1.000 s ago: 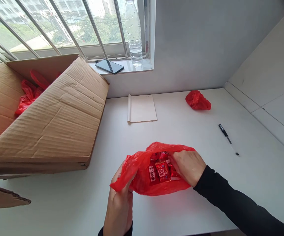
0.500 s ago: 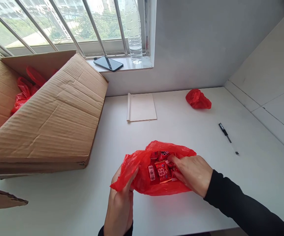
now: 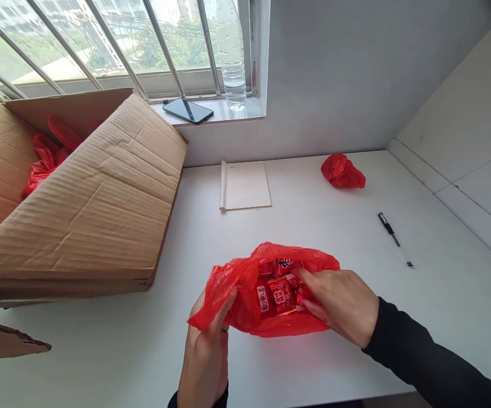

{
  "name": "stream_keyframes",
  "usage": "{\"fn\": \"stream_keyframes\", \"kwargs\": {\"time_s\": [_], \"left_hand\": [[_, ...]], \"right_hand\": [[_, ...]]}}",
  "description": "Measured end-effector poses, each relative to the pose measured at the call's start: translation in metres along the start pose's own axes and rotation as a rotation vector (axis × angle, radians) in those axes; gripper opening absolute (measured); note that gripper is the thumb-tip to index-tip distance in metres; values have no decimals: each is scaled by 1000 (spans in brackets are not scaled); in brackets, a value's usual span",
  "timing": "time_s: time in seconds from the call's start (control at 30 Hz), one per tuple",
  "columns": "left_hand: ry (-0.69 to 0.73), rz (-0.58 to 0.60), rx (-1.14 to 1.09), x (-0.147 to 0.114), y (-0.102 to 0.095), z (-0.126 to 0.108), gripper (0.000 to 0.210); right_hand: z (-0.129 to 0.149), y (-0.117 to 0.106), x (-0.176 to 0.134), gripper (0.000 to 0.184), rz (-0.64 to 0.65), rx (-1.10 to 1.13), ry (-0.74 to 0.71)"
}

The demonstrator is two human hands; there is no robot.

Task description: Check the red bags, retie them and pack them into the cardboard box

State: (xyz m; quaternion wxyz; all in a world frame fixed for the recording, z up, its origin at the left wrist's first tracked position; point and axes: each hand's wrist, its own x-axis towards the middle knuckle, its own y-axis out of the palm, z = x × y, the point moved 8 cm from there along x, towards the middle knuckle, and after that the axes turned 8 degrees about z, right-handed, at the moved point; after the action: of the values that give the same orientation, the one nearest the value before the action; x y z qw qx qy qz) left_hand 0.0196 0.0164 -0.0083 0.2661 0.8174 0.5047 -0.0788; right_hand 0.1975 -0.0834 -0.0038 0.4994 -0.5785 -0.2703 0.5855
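Observation:
A thin red plastic bag is spread open above the white table, with several small red wrapped snack packets showing inside it. My left hand grips the bag's left rim, thumb on the inner side. From the right, my right hand reaches into the mouth of the bag. Its thumb and fingers close around a shiny red packet at the right of the pile; some of the fingertips are hidden by packets and plastic.
A large open cardboard box with red bags inside stands left. On the table lie a notepad, a crumpled red bag and a pen. The windowsill holds a phone and a water bottle.
My right hand has shifted slightly right, and more of the packet between its fingers shows. My left hand and the bag's left rim have moved a touch left.

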Motion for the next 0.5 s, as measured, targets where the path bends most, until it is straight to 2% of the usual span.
{"fn": "stream_keyframes", "kwargs": {"time_s": [0.13,0.3,0.4,0.5], "left_hand": [[-7,0,26,0,3,-2,38],[3,-23,72,-1,-1,-3,33],[-22,-74,90,-1,-8,2,34],[-21,-89,103,0,-11,3,33]], "right_hand": [[17,0,5,23,-67,39,-110],[28,14,14,17,-1,-7,-126],[36,13,13,26,-60,23,-185],[46,20,12,31,-28,37,-266]]}}
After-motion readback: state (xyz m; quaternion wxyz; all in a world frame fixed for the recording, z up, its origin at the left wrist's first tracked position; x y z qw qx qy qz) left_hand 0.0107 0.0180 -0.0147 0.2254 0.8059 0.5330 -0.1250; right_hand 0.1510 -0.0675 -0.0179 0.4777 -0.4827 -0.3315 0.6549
